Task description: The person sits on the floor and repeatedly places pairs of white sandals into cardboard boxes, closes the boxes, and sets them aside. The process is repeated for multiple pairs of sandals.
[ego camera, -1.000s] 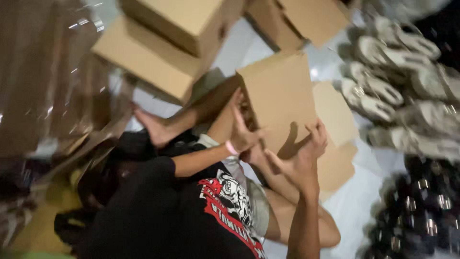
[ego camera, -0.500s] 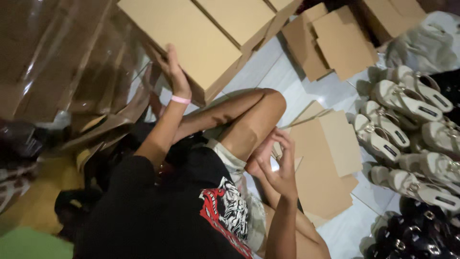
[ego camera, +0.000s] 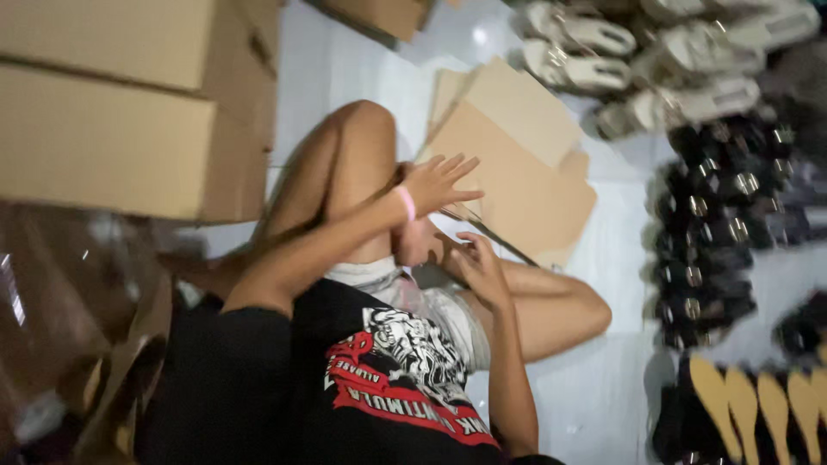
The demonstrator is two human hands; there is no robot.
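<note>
Brown cardboard fills the left of the view: closed cartons (ego camera: 129,112) stacked one on another, standing clear of the sitting person's legs so the floor between stays free for work. Below them lies something glossy and dark, probably plastic wrap, though the blur makes that hard to confirm. Toward the middle, the person sits on the pale floor (ego camera: 603,396) with one knee raised. The left hand (ego camera: 435,182), a pink band at its wrist, stretches across that knee with fingers spread and open, its tips over the near edge of the flattened cardboard sheets (ego camera: 517,164); it grips nothing. The right hand (ego camera: 476,265) sits nearer, loosely curled and empty, close to the lower corner of the same sheets, as if placed to steady them. Those sheets lie flat on the floor just beyond the knees, within easy reach of both hands. Further right, pale sandals (ego camera: 655,69) lie grouped far off, dark buckled shoes (ego camera: 706,241) crowd beside them, and tan soles (ego camera: 749,405) line up at the near right, sorted by kind.
</note>
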